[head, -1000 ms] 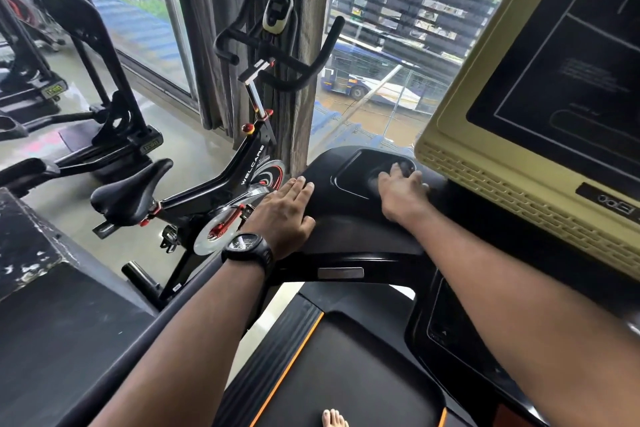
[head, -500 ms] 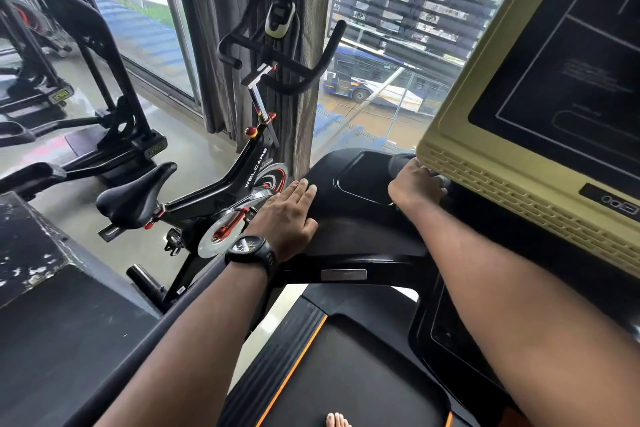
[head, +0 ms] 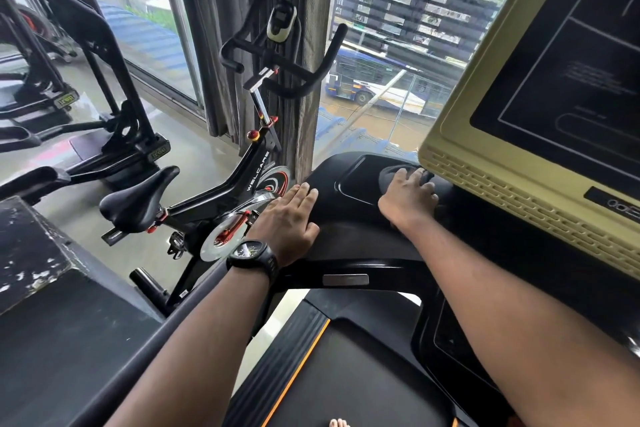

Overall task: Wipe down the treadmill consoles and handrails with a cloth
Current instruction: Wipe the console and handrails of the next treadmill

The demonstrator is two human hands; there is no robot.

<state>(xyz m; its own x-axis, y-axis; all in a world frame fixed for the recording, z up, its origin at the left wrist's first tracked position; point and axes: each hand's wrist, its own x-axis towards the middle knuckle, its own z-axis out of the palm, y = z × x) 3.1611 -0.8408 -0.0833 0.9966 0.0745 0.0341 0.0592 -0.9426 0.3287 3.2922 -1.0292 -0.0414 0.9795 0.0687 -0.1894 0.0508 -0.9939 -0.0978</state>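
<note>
Left of the treadmill console (head: 346,225), a black exercise bike (head: 194,204) on the floor. On the console's left edge, the left hand (head: 287,215), laid flat, fingers straight and close together, holding nothing, with a black watch (head: 252,258) on the wrist. In the hollow on top of the console, a dark cloth (head: 391,173), gripped under the bent fingers of the right hand (head: 408,199). At the console's right side, a big yellow screen frame (head: 485,163)

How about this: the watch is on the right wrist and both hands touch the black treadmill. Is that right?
Not quite. In the head view the watch is on the left wrist; the left hand and right hand both touch the black treadmill.
</note>
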